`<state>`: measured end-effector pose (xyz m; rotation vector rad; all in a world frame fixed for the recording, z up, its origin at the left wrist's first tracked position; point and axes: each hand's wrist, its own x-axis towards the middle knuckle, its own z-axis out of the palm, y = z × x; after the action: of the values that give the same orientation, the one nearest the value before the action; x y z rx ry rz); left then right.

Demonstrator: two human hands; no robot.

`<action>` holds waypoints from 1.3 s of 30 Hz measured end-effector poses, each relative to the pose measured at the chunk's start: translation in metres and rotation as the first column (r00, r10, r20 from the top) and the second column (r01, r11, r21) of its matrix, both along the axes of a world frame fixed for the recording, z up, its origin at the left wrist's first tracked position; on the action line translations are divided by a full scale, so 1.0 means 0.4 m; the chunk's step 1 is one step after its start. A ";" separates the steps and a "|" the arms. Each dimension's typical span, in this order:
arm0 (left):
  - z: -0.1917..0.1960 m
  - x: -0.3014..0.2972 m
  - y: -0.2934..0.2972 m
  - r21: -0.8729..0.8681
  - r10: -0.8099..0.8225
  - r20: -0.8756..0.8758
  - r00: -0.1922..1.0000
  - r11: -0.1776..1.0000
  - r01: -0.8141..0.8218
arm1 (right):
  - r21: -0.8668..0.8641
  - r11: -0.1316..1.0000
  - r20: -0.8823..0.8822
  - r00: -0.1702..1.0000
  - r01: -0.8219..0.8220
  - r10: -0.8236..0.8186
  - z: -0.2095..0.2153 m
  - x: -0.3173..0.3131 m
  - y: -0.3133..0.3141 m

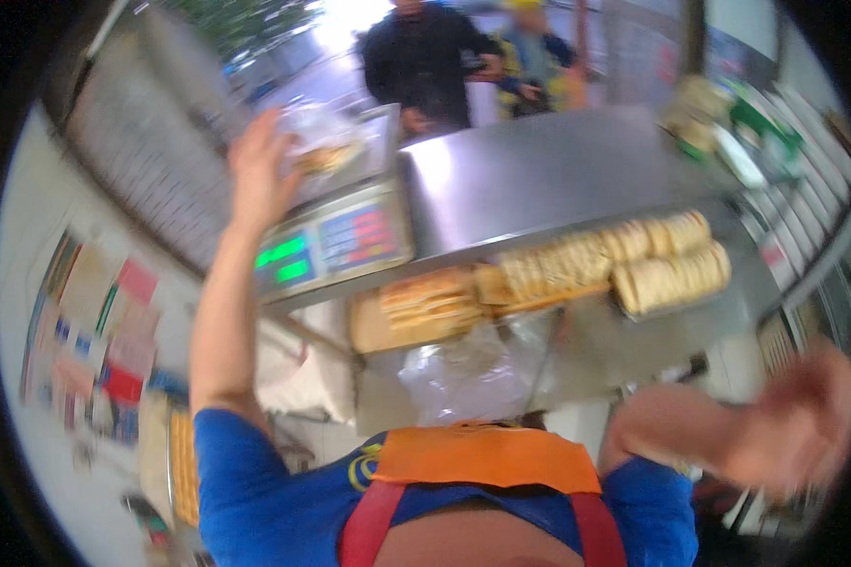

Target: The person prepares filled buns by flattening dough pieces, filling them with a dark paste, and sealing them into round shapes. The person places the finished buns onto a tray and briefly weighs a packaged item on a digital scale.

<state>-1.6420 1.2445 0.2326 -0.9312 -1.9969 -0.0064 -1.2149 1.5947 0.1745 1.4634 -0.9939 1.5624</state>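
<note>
Clear bag of golden food (323,157) already on the price-computing scale (355,234), removal apparently remaining; left hand (260,165) beside the bag at the scale's far left, grip unclear; right hand (804,416) well right of the scale, blurred, grip likewise unclear.

Food shop, scale (357,232) (lit green), stacked flatbreads (427,304)

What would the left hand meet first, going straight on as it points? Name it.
Most likely the clear plastic bag with food on the scale, right beside the left hand; blur hides whether they already touch.
</note>
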 end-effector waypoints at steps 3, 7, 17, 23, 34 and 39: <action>-0.022 -0.082 -0.040 -0.102 0.233 0.164 0.958 0.970 -0.219 | -0.047 0.970 0.048 0.969 -0.240 0.243 0.003 -0.104 -0.073; -0.023 -0.055 -0.072 -0.212 0.288 0.194 0.938 0.946 -0.247 | -0.025 0.927 0.018 0.927 -0.374 0.374 0.010 -0.174 -0.140; -0.017 -0.044 -0.113 -0.196 0.344 0.663 0.665 0.937 -0.289 | -0.035 0.881 -0.024 0.881 -0.472 0.472 0.004 -0.232 -0.147; 0.051 -0.192 -0.192 0.151 -0.110 0.815 0.569 0.988 -0.024 | -0.047 0.830 -0.074 0.831 -0.556 0.552 0.006 -0.278 -0.125; 0.497 -0.637 -0.499 0.835 -0.660 0.546 0.516 0.478 -0.273 | -0.141 0.702 -0.125 0.716 -0.698 0.687 0.000 -0.373 -0.015; 0.397 -0.598 -0.029 0.653 -0.449 0.720 0.529 0.697 -0.298 | -0.411 0.814 0.134 0.856 -0.410 0.499 -0.082 -0.475 0.111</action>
<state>-1.8813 1.2328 0.3916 -0.4663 -2.4492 -1.5238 -1.4047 1.6389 0.1415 1.3222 -0.4317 2.1813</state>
